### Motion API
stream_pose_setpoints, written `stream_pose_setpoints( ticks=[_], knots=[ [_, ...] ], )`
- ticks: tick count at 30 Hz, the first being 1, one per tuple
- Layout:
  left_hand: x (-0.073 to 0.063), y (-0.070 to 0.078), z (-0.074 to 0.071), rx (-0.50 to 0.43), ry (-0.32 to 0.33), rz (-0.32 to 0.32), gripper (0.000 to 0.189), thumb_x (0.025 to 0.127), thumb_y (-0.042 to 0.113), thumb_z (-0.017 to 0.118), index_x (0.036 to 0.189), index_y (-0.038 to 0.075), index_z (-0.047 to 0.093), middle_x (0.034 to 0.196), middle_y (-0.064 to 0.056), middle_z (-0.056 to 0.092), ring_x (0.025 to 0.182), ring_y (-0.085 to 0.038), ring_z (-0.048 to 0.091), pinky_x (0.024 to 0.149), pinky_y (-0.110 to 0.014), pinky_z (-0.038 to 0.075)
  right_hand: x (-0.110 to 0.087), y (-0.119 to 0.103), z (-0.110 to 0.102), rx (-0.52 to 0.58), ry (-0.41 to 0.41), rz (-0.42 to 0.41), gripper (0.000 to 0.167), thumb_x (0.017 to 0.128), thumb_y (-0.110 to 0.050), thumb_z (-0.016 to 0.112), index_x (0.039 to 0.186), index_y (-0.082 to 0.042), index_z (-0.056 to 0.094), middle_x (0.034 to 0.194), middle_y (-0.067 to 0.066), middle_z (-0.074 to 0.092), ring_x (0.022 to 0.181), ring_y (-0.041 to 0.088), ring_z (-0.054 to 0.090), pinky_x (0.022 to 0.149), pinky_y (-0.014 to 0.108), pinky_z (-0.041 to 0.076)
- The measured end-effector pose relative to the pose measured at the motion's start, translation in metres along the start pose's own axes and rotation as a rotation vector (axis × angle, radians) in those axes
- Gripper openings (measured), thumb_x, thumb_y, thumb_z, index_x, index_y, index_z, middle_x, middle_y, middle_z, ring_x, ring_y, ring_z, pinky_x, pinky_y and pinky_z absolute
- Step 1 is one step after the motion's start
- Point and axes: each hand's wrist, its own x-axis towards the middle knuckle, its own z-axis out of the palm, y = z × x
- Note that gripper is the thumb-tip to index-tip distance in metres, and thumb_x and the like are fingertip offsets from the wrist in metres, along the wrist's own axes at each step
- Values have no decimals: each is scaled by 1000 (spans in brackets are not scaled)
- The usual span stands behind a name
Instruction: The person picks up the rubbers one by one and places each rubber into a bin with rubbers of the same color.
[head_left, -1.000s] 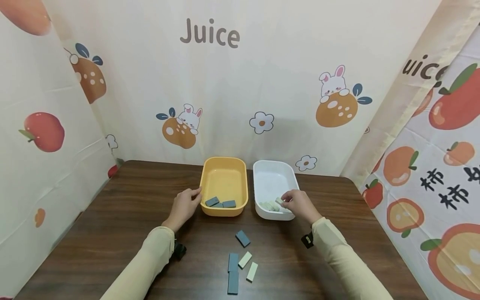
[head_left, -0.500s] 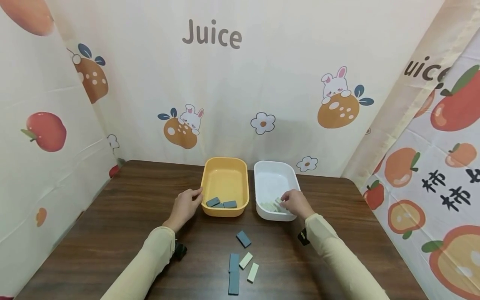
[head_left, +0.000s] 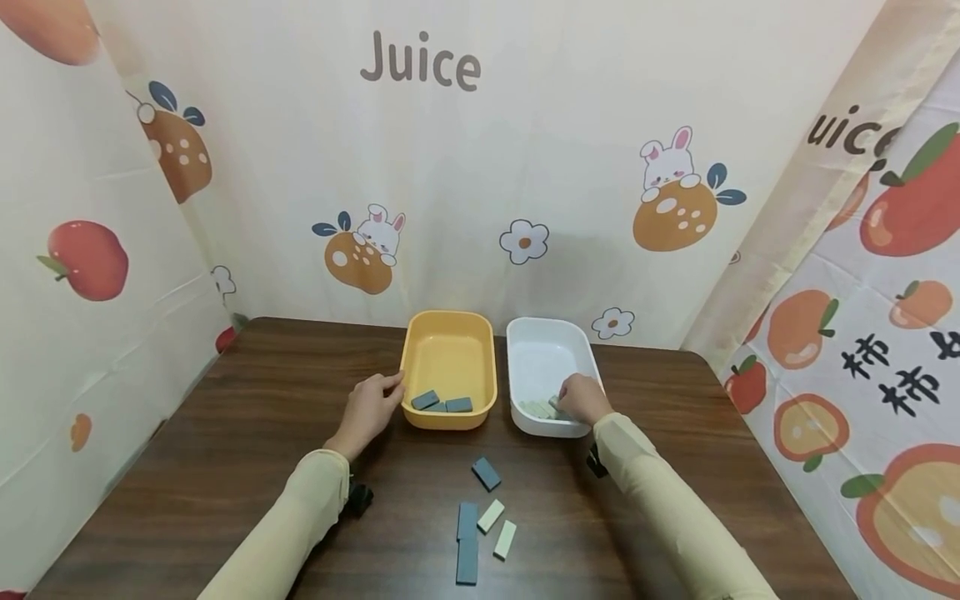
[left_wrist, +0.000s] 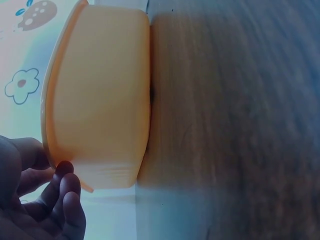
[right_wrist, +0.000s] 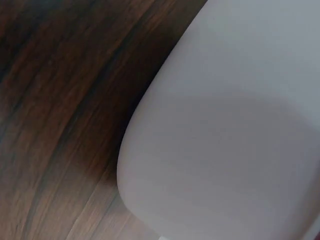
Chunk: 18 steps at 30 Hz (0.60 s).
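Observation:
My left hand (head_left: pixel 369 412) pinches the left rim of a yellow plastic bin (head_left: pixel 450 421) between thumb and fingers; the left wrist view shows the fingertips (left_wrist: pixel 64 169) at the bin's rim. Several blue-grey blocks (head_left: pixel 458 405) lie at the bin's near end. My right hand (head_left: pixel 585 397) reaches over the near right rim of a white bin (head_left: pixel 547 428), its fingers mostly hidden behind the hand. A pale green block (head_left: pixel 553 402) shows at its fingertips, among several others (head_left: pixel 537 409) on the bin's floor. Only the white bin's outer wall (right_wrist: pixel 215 160) fills the right wrist view.
On the dark wooden table (head_left: pixel 270 392) before the bins lie a blue-grey block (head_left: pixel 486 473), two more end to end (head_left: pixel 467 542), and two pale green blocks, one at the left (head_left: pixel 491 517) and one at the right (head_left: pixel 505 540). A printed curtain (head_left: pixel 465 167) hangs behind.
My right hand has turned and shifted slightly left inside the white bin, its forearm swinging left, hiding more of the block at its fingertips. My left hand stays at the yellow rim.

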Motion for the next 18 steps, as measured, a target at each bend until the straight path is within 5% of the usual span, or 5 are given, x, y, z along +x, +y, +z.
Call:
stream_pose_setpoints(
  ticks=[12,18],
  knots=[
    [1,0,-3,2,-1,13,38,96,20,59,132,8,60,81,-9,58,61,-18,41,56,-27,37,0,-6,-3,-6,-86,14,16,78,-6,61,84,2,74,82,11,71,72,22,60,68,34,50],
    [-1,0,-3,5,-9,14,38,96,20,59,133,7,60,81,-10,58,61,-18,41,56,-28,37,-4,-7,-3,-6,-40,5,20,84,-13,61,87,1,74,84,11,72,73,21,60,70,34,51]
  ],
)
